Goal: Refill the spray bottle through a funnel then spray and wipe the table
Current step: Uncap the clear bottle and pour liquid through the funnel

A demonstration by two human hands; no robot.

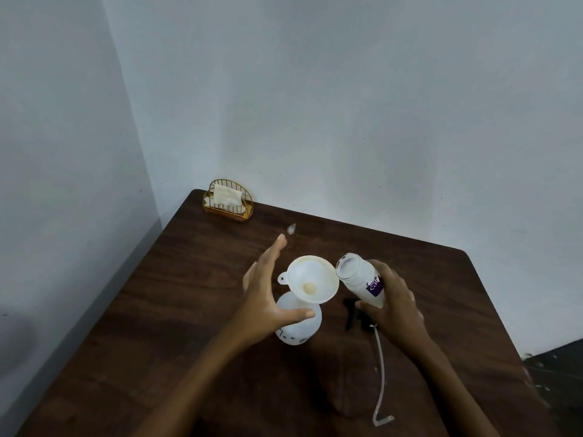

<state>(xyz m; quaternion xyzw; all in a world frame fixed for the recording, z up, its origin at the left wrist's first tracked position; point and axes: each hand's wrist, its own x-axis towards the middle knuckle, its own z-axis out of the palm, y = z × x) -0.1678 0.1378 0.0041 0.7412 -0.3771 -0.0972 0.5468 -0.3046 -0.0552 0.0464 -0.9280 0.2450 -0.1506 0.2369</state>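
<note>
A white spray bottle (303, 329) stands uncapped on the dark wooden table (176, 298), with a white funnel (312, 280) seated in its neck. My left hand (268, 294) is spread open beside the bottle and funnel, thumb against the bottle's shoulder, fingers pointing away. My right hand (394, 307) grips a white refill bottle (361, 279) with a purple label, open mouth tilted toward the funnel's rim. The black spray head (355, 313) lies on the table under my right hand, and its pale tube (381, 373) trails toward me.
A gold wire holder (227, 201) with white napkins stands at the table's far left corner by the wall. A small clear scrap (291, 229) lies beyond the funnel. The table's right edge drops to a dark floor (558, 367).
</note>
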